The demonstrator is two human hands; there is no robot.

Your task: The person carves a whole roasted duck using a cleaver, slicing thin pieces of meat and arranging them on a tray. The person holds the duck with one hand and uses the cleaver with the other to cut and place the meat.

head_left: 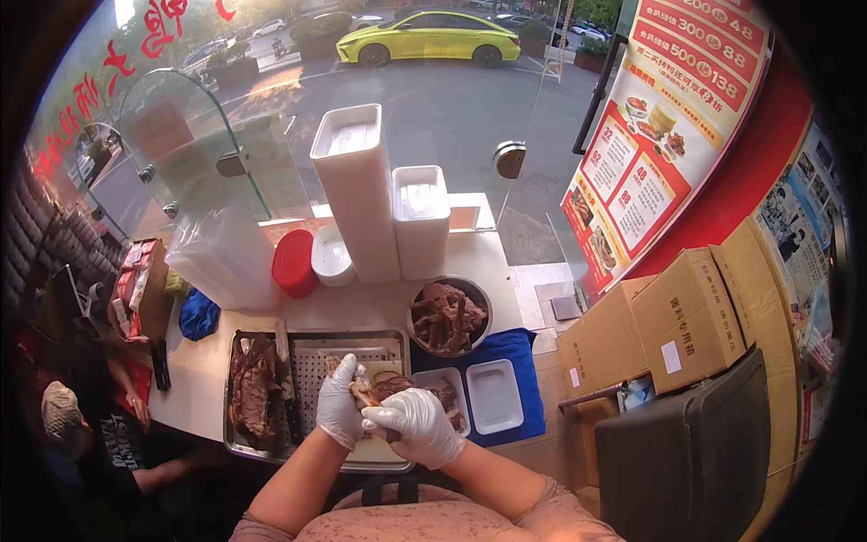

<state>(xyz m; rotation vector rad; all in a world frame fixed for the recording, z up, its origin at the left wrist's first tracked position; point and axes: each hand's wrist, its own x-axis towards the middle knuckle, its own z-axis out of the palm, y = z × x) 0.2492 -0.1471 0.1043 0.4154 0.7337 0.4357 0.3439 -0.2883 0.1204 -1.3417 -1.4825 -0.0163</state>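
Both hands wear thin whitish disposable gloves. My left hand and my right hand meet over a perforated metal tray, gripping a piece of bone-in meat between them. Something dark shows under my right fingers; I cannot tell what. Below the hands lies a pale cutting board with more browned meat on it. A large browned carcass piece rests at the tray's left end. Just right of my right hand, a white plastic tray holds meat pieces, partly hidden by that hand.
A steel bowl of meat stands behind a white plastic tray on blue cloth. Tall stacks of white trays rise near the glass. A person is at left; cardboard boxes and a dark bin stand right.
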